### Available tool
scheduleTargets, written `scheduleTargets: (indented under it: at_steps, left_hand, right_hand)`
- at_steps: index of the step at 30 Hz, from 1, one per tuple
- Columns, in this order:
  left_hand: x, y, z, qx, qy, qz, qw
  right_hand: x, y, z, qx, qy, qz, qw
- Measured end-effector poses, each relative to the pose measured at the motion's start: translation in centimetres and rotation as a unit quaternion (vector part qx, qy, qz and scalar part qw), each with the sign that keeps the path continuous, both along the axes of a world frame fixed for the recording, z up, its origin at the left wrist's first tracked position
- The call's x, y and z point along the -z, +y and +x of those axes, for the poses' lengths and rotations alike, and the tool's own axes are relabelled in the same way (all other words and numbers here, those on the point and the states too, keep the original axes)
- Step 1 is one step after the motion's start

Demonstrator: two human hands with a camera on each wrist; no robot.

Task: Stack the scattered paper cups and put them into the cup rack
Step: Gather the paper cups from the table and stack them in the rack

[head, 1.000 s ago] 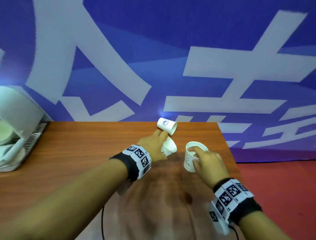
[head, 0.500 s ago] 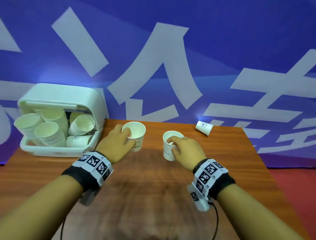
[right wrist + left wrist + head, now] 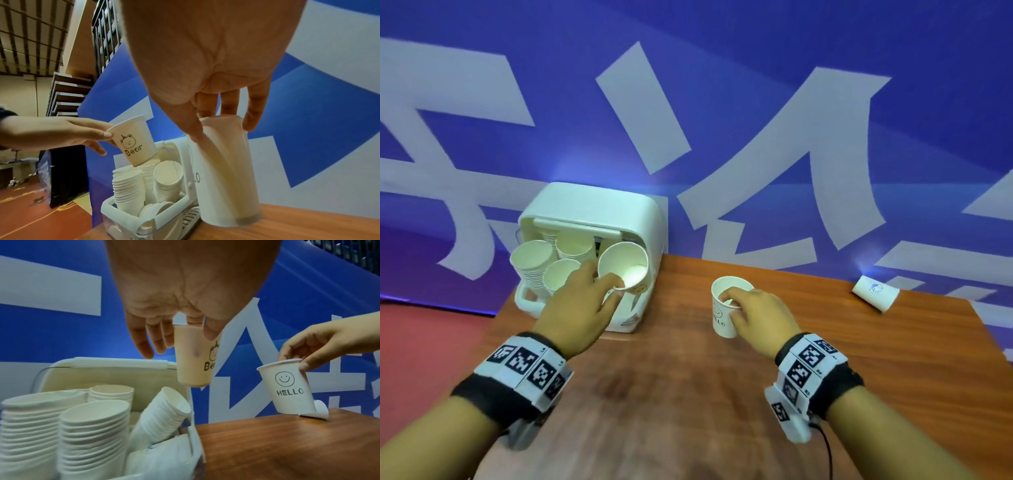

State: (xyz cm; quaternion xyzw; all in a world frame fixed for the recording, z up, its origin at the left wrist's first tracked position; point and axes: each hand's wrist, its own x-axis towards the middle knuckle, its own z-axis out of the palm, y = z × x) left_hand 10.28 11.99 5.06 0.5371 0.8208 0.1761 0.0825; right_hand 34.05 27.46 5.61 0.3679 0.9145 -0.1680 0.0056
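My left hand (image 3: pixel 585 301) pinches the rim of a white "Bear" paper cup (image 3: pixel 624 266) and holds it in the air above the right side of the white cup rack (image 3: pixel 592 209). The same Bear cup (image 3: pixel 194 360) (image 3: pixel 135 142) hangs over the stacked cups inside. My right hand (image 3: pixel 753 315) pinches the rim of a "HELLO" smiley cup (image 3: pixel 724 317), tilted just above the wooden table (image 3: pixel 825 394). That HELLO cup (image 3: pixel 287 387) fills the right wrist view as a close cup (image 3: pixel 226 170). A third cup (image 3: pixel 875 293) lies on its side at the table's far right.
The rack stands at the table's back left corner, holding several stacks of white cups (image 3: pixel 92 431). A blue banner wall (image 3: pixel 722 120) rises straight behind the table. Red floor (image 3: pixel 431 342) shows past the table's left edge.
My left hand has lifted the Bear cup off the table and carried it left over the rack. My right hand still holds the HELLO cup. The view has swung left.
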Motion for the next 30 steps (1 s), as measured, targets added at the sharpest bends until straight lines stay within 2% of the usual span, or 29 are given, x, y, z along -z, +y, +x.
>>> scheduleTargets:
  at_steps: [6,13,18,24,30]
  left_hand:
    - [1.4,-2.0,-7.7,-0.001,0.08,-0.012,0.997]
    - [2.5,-3.0,-14.6,0.04,0.101,-0.054,0.993]
    - [5.6,-3.0,-16.3,0.095,0.125,-0.087,0.984]
    - [7.3,-2.4,-16.5,0.117,0.1,-0.155,0.976]
    - [7.1,-2.6,-17.0,0.114,0.066,-0.136,0.982]
  right_hand:
    - [0.4,-1.9,-6.2,0.011,-0.015,0.0,1.0]
    - [0.6,-4.7,-13.1,0.05,-0.007,0.007,0.999]
    - [0.5,-6.7,-16.2,0.056,0.017,0.001,0.998]
    - [0.4,-8.2,-18.2,0.054,0.022,0.012,0.998]
    - [0.2,-9.0,-20.2,0.025,0.056,0.051,0.997]
